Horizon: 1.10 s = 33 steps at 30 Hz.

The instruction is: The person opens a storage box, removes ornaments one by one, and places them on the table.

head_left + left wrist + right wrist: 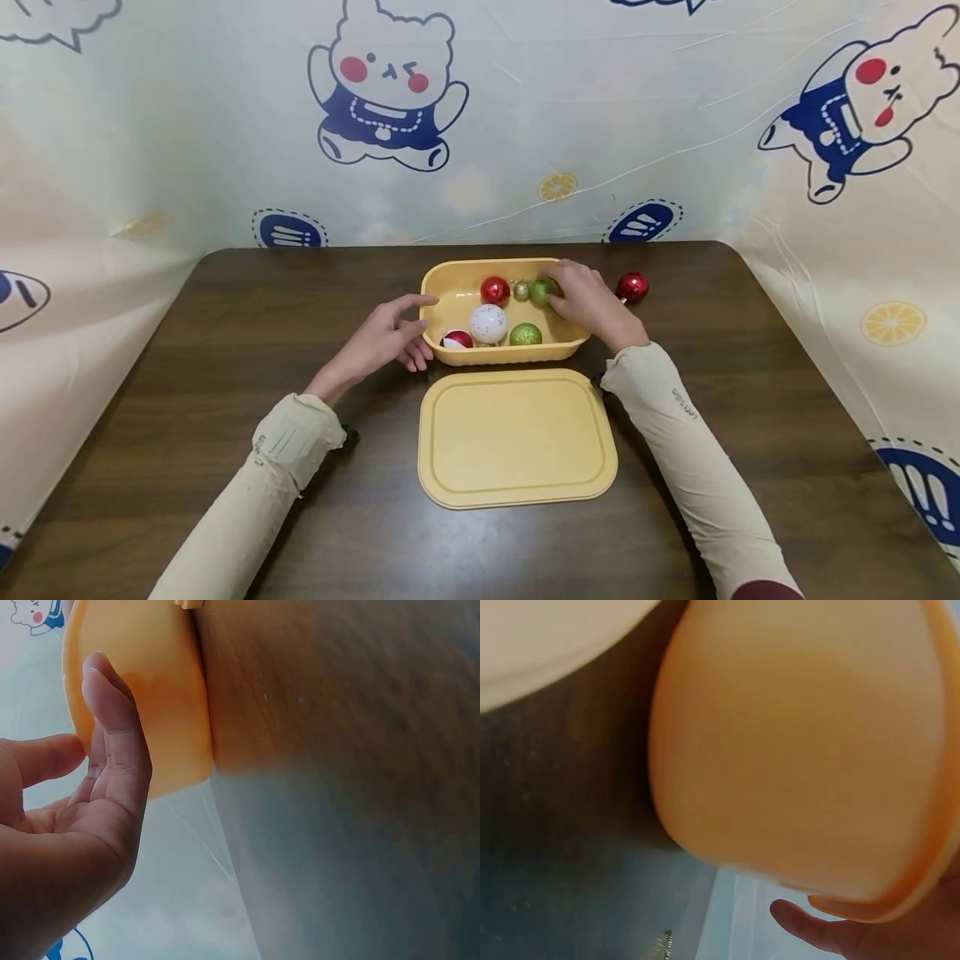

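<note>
A yellow plastic box (453, 356) holds several Christmas baubles. My right hand (588, 302) reaches over its right end, and the thumb and fingers pinch a green bauble (542, 292) inside. In the right wrist view one finger (810, 930) shows outside the rim; the bauble is hidden there. My left hand (386, 335) is at the box's left end, index finger over the rim, other fingers low outside the wall. In the box lie a red bauble (495, 291), small gold bauble (521, 290), white speckled bauble (489, 323), glittery green bauble (526, 334) and red-and-white bauble (457, 338).
A yellow lid (517, 437) lies flat on the brown table (225, 358), just in front of the box. One more red bauble (633, 287) sits on the table beyond the box's right end. A printed cloth (525, 125) hangs behind the table.
</note>
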Available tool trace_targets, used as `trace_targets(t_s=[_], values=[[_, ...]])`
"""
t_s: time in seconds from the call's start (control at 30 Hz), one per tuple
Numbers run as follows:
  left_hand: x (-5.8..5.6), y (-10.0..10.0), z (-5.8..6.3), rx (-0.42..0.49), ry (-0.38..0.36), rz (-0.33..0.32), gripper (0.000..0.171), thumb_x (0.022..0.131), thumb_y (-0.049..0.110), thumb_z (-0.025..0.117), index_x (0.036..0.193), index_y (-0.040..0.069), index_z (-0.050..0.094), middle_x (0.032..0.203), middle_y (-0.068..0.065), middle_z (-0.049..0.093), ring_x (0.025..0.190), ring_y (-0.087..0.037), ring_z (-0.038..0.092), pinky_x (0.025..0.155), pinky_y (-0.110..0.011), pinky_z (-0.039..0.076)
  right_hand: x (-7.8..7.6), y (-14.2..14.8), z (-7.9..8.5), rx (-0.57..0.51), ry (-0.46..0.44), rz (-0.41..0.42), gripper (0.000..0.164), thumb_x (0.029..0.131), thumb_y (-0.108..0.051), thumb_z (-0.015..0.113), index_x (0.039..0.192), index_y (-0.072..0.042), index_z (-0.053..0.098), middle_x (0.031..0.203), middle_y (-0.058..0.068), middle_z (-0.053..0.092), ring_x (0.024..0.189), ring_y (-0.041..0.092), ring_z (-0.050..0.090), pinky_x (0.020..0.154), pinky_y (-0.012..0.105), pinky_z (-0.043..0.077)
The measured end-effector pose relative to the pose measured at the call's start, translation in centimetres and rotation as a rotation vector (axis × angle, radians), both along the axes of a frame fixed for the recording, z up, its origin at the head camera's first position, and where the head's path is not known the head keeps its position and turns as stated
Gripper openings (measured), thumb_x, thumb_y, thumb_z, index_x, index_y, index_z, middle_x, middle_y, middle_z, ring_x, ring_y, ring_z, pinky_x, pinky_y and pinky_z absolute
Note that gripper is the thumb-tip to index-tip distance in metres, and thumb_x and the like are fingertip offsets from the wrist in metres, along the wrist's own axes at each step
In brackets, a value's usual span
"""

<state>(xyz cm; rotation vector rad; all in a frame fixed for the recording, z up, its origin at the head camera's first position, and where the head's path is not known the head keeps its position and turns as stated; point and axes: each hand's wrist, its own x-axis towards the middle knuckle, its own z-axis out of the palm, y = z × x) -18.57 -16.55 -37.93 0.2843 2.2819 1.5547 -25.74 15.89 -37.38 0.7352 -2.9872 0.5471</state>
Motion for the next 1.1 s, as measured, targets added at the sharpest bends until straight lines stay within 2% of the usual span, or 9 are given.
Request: trace_targets(t_s=[0.27, 0.43, 0.7, 0.97, 1.1], values=[[-0.04, -0.16, -0.04, 0.006, 0.010, -0.001, 0.046, 0.104, 0.009, 0.051, 0.148, 0.007, 0.041, 0.081, -0.021, 0.069, 0.065, -0.036, 0.067, 0.061, -0.038, 0.061, 0.19, -0.26, -0.32, -0.026, -0.016, -0.008, 0.033, 0.093, -0.006, 0.068, 0.125, 0.000, 0.062, 0.115, 0.016, 0.056, 0.097, 0.028, 0.055, 0.089, 0.045, 0.053], [-0.07, -0.15, -0.14, 0.000, 0.012, 0.000, 0.046, 0.104, 0.009, 0.052, 0.148, 0.008, 0.041, 0.081, -0.021, 0.069, 0.066, -0.038, 0.068, 0.061, -0.038, 0.061, 0.08, -0.38, -0.58, -0.073, -0.048, 0.002, 0.035, 0.092, -0.007, 0.069, 0.126, -0.001, 0.060, 0.118, 0.015, 0.059, 0.101, 0.028, 0.056, 0.094, 0.045, 0.051], [-0.12, 0.06, -0.06, -0.008, 0.014, 0.001, 0.045, 0.104, 0.010, 0.052, 0.148, 0.008, 0.041, 0.081, -0.021, 0.069, 0.066, -0.040, 0.067, 0.061, -0.038, 0.060, 0.04, -0.33, -0.94, -0.114, -0.114, -0.012, 0.036, 0.092, -0.011, 0.071, 0.125, -0.005, 0.058, 0.110, 0.009, 0.062, 0.093, 0.025, 0.056, 0.091, 0.043, 0.053], [-0.07, 0.00, -0.05, -0.020, 0.012, 0.002, 0.045, 0.104, 0.010, 0.051, 0.148, 0.008, 0.041, 0.081, -0.020, 0.069, 0.064, -0.034, 0.068, 0.061, -0.036, 0.060, -0.02, -0.22, -0.76, -0.131, -0.087, 0.010, 0.035, 0.092, -0.010, 0.071, 0.124, -0.004, 0.060, 0.110, 0.010, 0.064, 0.094, 0.025, 0.057, 0.090, 0.042, 0.053], [-0.14, -0.03, -0.13, -0.015, 0.011, 0.000, 0.045, 0.104, 0.011, 0.051, 0.148, 0.008, 0.041, 0.081, -0.020, 0.069, 0.064, -0.034, 0.067, 0.061, -0.036, 0.060, 0.05, -0.10, -0.23, -0.136, -0.070, 0.003, 0.042, 0.092, -0.009, 0.070, 0.132, -0.002, 0.056, 0.124, 0.014, 0.062, 0.105, 0.027, 0.058, 0.097, 0.045, 0.050]])
